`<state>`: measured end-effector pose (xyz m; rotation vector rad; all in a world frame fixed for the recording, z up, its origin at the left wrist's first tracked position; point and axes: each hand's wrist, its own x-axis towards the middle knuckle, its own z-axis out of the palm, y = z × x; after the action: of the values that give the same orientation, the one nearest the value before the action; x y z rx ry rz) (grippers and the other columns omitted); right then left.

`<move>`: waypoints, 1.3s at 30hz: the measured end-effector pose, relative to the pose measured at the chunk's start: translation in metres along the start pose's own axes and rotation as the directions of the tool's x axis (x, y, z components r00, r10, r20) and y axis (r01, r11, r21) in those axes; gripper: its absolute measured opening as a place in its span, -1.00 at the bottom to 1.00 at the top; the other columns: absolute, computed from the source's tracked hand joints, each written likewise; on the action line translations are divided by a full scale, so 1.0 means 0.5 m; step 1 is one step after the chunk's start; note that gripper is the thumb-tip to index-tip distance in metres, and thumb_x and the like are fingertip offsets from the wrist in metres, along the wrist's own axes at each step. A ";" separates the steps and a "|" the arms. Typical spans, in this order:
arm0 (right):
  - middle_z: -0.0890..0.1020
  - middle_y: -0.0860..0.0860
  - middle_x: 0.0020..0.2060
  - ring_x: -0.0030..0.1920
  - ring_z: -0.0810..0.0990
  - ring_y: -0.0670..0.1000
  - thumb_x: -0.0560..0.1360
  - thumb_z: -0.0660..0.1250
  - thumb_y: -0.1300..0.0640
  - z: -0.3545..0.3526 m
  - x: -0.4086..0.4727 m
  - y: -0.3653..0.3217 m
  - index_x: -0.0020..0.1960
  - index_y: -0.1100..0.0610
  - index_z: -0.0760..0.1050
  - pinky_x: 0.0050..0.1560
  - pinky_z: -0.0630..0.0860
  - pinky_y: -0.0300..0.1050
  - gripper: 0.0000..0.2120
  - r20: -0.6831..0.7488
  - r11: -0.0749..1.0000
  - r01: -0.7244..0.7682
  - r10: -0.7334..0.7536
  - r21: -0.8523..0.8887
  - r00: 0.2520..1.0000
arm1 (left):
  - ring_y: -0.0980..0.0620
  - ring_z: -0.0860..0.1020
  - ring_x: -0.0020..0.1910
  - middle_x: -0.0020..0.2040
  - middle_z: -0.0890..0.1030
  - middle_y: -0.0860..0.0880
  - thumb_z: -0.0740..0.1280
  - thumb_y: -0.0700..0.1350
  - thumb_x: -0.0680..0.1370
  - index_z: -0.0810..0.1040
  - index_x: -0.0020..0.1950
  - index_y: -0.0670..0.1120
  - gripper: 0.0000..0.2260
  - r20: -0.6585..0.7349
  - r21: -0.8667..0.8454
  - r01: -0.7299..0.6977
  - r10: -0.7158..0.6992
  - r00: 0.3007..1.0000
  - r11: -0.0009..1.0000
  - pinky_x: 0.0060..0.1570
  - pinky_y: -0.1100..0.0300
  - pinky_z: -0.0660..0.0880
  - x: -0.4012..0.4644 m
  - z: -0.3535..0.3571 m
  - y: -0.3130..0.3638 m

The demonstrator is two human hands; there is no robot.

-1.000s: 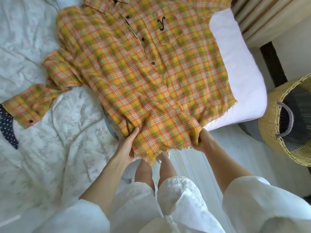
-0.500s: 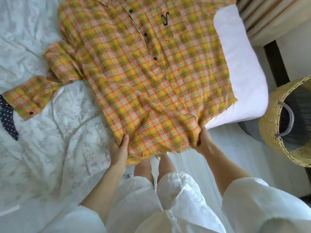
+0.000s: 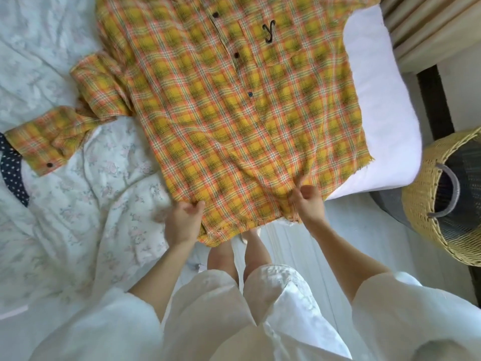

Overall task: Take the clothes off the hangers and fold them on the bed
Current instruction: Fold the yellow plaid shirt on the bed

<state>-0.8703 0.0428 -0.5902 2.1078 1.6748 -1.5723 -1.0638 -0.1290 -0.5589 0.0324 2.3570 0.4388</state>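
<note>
A yellow and orange plaid shirt (image 3: 234, 113) lies front up on the bed (image 3: 78, 204), buttons down its middle and a dark "y" on the chest pocket. Its left sleeve (image 3: 67, 131) is bent and crumpled out to the left. My left hand (image 3: 183, 221) pinches the frayed bottom hem at its left corner. My right hand (image 3: 307, 201) grips the hem further right, fingers curled into the cloth. The hem hangs slightly over the bed's near edge. No hanger is in view.
A white pillow (image 3: 380, 113) lies under the shirt's right side. A dark polka-dot cloth (image 3: 11, 175) sits at the left edge. A wicker basket (image 3: 447, 196) stands on the floor at right. My legs stand against the bed's edge.
Both hands have shifted their hold on the hem, and my right hand now shows on top of the cloth. The shirt's lower part lies flatter and more spread.
</note>
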 end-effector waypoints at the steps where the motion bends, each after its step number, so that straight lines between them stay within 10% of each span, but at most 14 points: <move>1: 0.54 0.00 -0.33 -0.30 0.51 0.01 0.47 0.26 -0.01 0.007 0.004 -0.008 -0.16 0.14 0.43 -0.26 0.44 -0.11 -0.79 0.070 0.999 0.017 -0.014 -0.040 0.997 | -0.08 0.57 -0.27 -0.32 0.55 -0.02 0.31 0.17 0.51 0.50 -0.25 -0.07 -0.67 0.050 0.089 -0.008 0.004 0.999 0.996 -0.25 0.09 0.51 0.001 0.003 0.012; 16: 0.59 0.19 -0.11 -0.12 0.55 0.26 0.63 0.08 0.08 0.013 -0.015 0.034 0.11 0.21 0.39 -0.26 0.40 0.01 -0.78 0.016 0.901 0.085 -0.086 -0.425 0.996 | 0.01 0.62 -0.16 -0.24 0.66 0.04 0.36 0.11 0.48 0.56 -0.26 -0.06 -0.74 0.367 0.539 -0.048 -0.184 0.912 0.841 -0.02 0.08 0.54 0.016 -0.016 -0.019; 21: 0.40 0.21 0.22 0.23 0.37 0.24 0.53 0.12 0.25 0.020 -0.008 0.007 0.30 0.19 0.32 0.22 0.37 0.13 -0.66 -0.026 0.916 -0.019 0.009 -0.401 1.000 | -0.05 0.61 -0.18 -0.22 0.61 -0.03 0.26 0.28 0.48 0.50 -0.22 -0.09 -0.58 0.161 0.510 -0.160 0.089 0.983 0.845 -0.12 0.09 0.54 0.005 -0.012 0.028; 26: 0.35 0.20 0.34 0.35 0.30 0.22 0.50 0.18 0.27 0.028 -0.023 -0.039 0.45 0.15 0.24 0.35 0.24 0.19 -0.48 -0.016 0.726 0.338 -0.432 -0.598 0.902 | -0.20 0.32 0.33 0.35 0.39 -0.17 0.35 0.08 0.49 0.46 0.27 -0.09 -0.57 -0.114 0.512 -0.439 0.566 0.817 0.738 0.17 -0.12 0.33 0.023 -0.018 0.079; 29: 0.07 0.09 0.53 0.52 0.02 0.13 0.56 0.12 0.17 0.041 -0.021 -0.081 0.54 0.04 0.04 0.48 0.01 0.16 -0.43 0.216 0.541 0.492 -0.494 -0.682 0.842 | -0.15 -0.15 0.53 0.57 -0.05 -0.09 0.16 0.15 0.58 0.04 0.55 0.06 -0.41 0.175 0.626 -0.464 0.467 0.867 0.627 0.42 -0.17 0.04 0.074 -0.035 0.079; 32: -0.11 -0.01 0.54 0.53 -0.19 0.06 0.63 -0.02 0.05 0.062 -0.005 -0.114 0.55 -0.03 -0.07 0.51 -0.16 0.11 -0.48 0.372 0.507 0.474 -0.295 -0.720 0.880 | -0.11 -0.25 0.52 0.57 -0.10 -0.05 0.06 0.21 0.59 -0.01 0.55 0.10 -0.44 0.287 0.695 -0.418 0.308 0.907 0.585 0.44 -0.21 -0.08 0.114 -0.055 0.077; 37: 0.37 0.01 0.41 0.40 0.32 0.11 0.61 0.02 0.07 0.067 0.031 -0.202 0.40 -0.02 0.36 0.46 0.13 0.12 -0.61 0.283 0.647 0.379 -0.254 -0.662 0.925 | -0.11 -0.03 0.52 0.52 0.14 -0.09 0.10 0.18 0.58 0.25 0.45 0.00 -0.52 0.198 0.718 -0.391 0.370 0.908 0.576 0.44 -0.24 -0.07 0.128 -0.067 0.182; 39: 0.52 0.04 0.27 0.16 0.53 0.09 0.60 0.03 0.14 0.045 0.045 -0.253 0.28 0.00 0.47 0.13 0.48 0.00 -0.65 0.242 0.735 0.347 -0.250 -0.582 0.937 | -0.13 -0.07 0.52 0.54 0.07 -0.09 0.07 0.17 0.60 0.19 0.49 -0.02 -0.50 0.235 0.708 -0.420 0.372 0.898 0.567 0.44 -0.23 -0.09 0.136 -0.067 0.252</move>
<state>-0.9807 0.0995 -0.5503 1.4051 2.1668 -0.9689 -1.1489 -0.0107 -0.5408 0.9779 2.2927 -0.3753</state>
